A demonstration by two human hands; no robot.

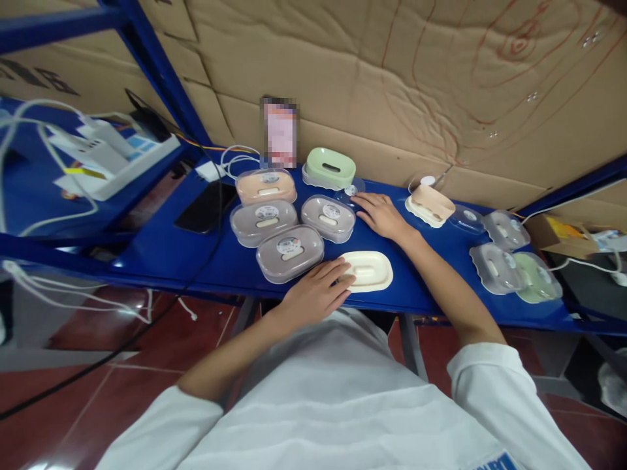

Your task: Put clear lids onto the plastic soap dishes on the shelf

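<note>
My left hand [317,291] rests over the left end of a cream oval soap dish tray [375,271], its fingers stretched out and slightly apart. Farther up the table, my right hand [379,212] reaches left with extended fingers, the tips touching a clear plastic lid [351,190] bearing a round label. Behind that lid stands a green soap dish [330,164] without a cover, on a greyish base. Left of my hands are several lidded soap dishes: a peach one [267,189] and grey ones, including the nearest grey soap dish [289,254].
An uncovered peach dish [434,203] stands on the right beside another clear lid [467,219]. Grey and green dishes [494,267] are farther right. A dark phone [200,209] lies left, near a white charger [210,171]. A blurred upright screen [281,134] leans against the cardboard wall [343,78].
</note>
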